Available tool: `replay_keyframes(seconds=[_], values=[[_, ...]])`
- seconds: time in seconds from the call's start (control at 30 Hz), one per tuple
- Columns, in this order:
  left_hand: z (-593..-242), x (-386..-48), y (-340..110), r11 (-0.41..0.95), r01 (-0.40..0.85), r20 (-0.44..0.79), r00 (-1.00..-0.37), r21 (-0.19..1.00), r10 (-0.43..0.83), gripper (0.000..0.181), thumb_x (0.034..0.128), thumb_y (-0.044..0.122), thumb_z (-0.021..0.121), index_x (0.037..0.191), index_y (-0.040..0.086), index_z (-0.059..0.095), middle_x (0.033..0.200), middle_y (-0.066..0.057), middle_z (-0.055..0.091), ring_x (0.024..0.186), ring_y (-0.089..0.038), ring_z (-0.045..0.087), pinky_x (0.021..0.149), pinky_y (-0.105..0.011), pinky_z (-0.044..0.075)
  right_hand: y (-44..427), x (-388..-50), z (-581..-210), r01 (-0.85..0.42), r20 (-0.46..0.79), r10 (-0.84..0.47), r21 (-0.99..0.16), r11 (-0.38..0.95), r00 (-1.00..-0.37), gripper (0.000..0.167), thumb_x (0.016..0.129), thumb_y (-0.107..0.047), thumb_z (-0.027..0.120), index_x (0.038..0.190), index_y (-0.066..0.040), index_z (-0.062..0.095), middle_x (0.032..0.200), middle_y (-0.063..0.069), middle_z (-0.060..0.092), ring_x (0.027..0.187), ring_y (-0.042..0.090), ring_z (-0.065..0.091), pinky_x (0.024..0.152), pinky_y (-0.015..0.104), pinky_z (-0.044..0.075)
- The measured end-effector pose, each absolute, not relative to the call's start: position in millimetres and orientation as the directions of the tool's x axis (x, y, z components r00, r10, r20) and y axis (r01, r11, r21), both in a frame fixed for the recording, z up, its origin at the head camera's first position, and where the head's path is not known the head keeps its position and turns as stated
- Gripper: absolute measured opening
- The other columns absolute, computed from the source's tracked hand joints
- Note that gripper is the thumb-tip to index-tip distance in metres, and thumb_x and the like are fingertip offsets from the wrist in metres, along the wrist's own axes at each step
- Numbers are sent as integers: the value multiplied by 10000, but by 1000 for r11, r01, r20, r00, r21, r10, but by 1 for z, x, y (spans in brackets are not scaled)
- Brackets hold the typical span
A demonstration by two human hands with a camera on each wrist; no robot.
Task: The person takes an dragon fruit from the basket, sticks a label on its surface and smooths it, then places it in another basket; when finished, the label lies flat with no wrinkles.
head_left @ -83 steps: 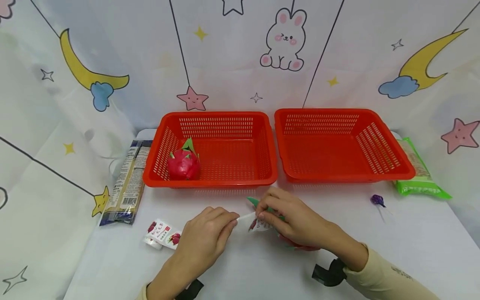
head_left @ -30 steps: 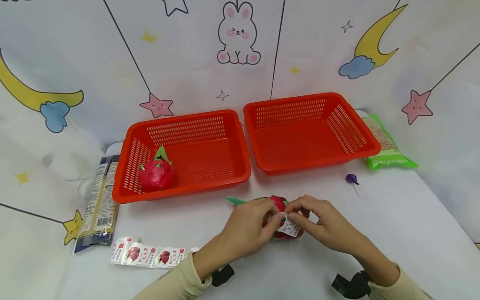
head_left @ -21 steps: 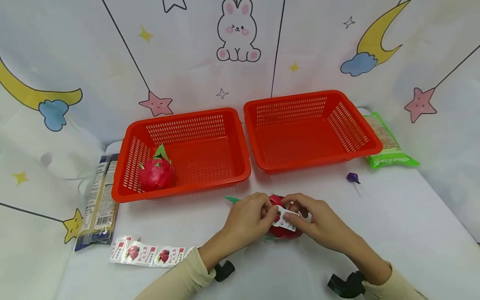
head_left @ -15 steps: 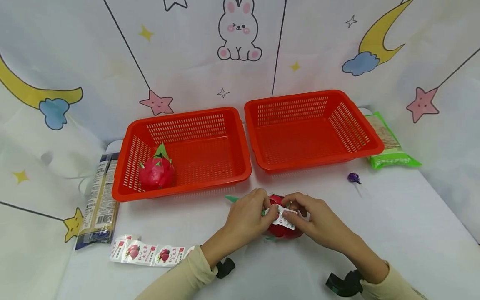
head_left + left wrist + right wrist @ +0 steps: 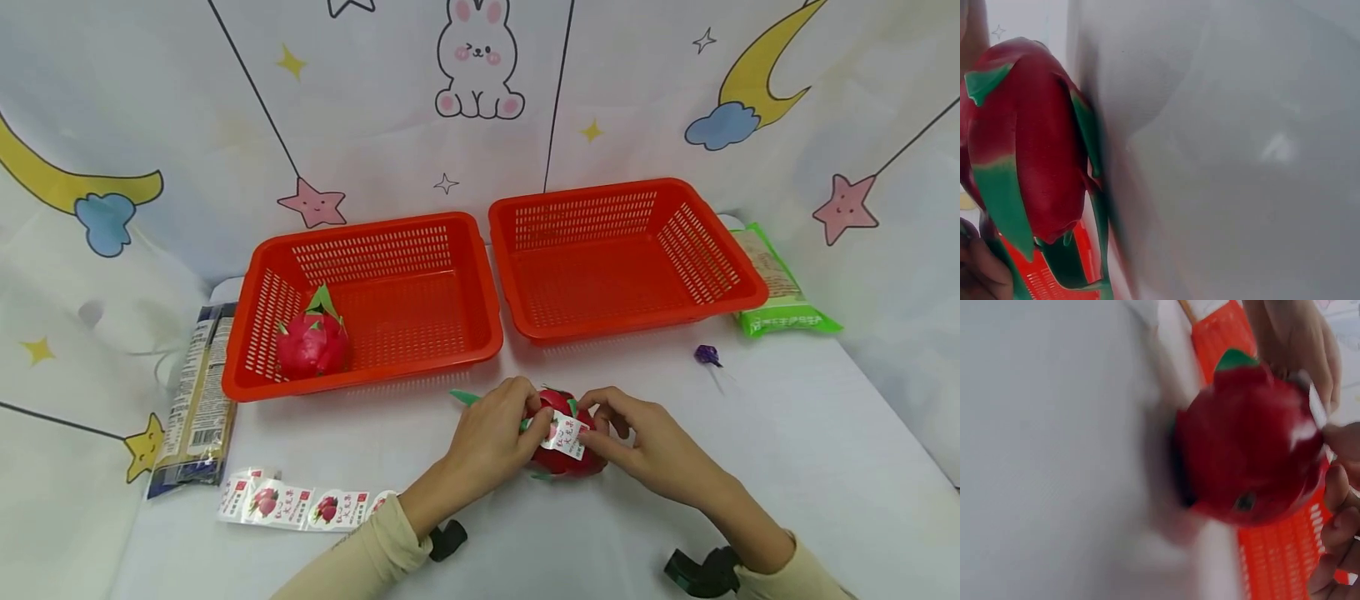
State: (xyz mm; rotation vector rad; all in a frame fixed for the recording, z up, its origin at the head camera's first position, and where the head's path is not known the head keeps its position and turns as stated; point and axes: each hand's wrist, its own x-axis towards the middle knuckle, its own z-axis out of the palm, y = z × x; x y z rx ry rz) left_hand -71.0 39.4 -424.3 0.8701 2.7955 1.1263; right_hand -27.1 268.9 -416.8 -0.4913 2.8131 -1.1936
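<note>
A red dragon fruit (image 5: pixel 570 463) with green scales lies on its side on the white table, its green tip pointing left. Across its upper side is a white printed sticker (image 5: pixel 564 435). My left hand (image 5: pixel 491 433) bends over the fruit's left part and pinches the sticker's left end under the thumb. From the right, my right hand (image 5: pixel 637 442) has its thumb at the sticker's right edge, fingers curled beside the fruit. In the right wrist view the dragon fruit (image 5: pixel 1250 450) shows its rounded end, with fingertips close against it. The left wrist view shows the dragon fruit (image 5: pixel 1038 144) near the table.
Two red baskets stand behind: the left basket (image 5: pixel 405 372) holds another dragon fruit (image 5: pixel 312 345), the right basket (image 5: pixel 637 327) sits beside it. A strip of stickers (image 5: pixel 303 507) lies at front left. Packets (image 5: pixel 197 396) lie far left, a green bag (image 5: pixel 783 287) and a purple lollipop (image 5: pixel 707 355) right.
The hands have brought the sticker onto the dragon fruit from in front of it. In the last half second my right hand has shifted slightly right, showing more of the sticker's right side.
</note>
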Motion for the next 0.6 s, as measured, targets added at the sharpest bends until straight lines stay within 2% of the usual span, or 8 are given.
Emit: replay_keyframes(seconds=[0.13,0.27,0.33,0.43,0.5,0.6], values=[[-426,-69,39,585,525,240,-835,619,495,143,956,239,692,912,150,589,878,16,641,759,-94,559,604,-196,450,275,-26,-424,-282,93,-315,-725,628,-944,294,914,-218,770,1152,-229,598,820,-149,542,719,24,517,574,201,442],[-428,-61,39,634,604,333,-796,483,505,229,968,336,670,1053,133,608,995,-22,629,894,-152,575,709,-265,501,278,-27,-428,-308,118,-338,-747,589,-934,290,921,-191,760,1153,-213,588,828,-139,543,717,25,526,593,208,458],[-428,-55,39,669,646,365,-762,369,535,455,945,477,663,1221,124,587,1138,-58,618,1035,-193,574,784,-327,514,279,-28,-429,-314,122,-348,-754,576,-930,288,923,-181,756,1158,-207,591,828,-135,543,720,27,526,600,209,460],[-429,-46,41,710,677,327,-727,195,604,895,840,728,643,1473,131,432,1394,-136,522,1294,-298,495,902,-442,494,280,-30,-430,-314,114,-358,-759,571,-927,290,929,-180,749,1168,-218,588,822,-136,540,729,28,529,611,211,461],[-430,-42,44,727,678,261,-725,107,638,1116,744,848,632,1559,150,323,1509,-172,440,1406,-359,417,940,-516,475,280,-30,-430,-311,109,-360,-761,569,-926,294,931,-181,746,1173,-226,586,819,-135,539,734,30,532,616,211,459],[-433,-40,50,746,666,172,-736,14,654,1268,651,913,643,1583,141,266,1553,-197,405,1426,-395,402,954,-580,446,281,-31,-431,-305,103,-362,-768,563,-926,295,935,-179,742,1177,-231,582,818,-132,540,730,31,538,614,213,458]])
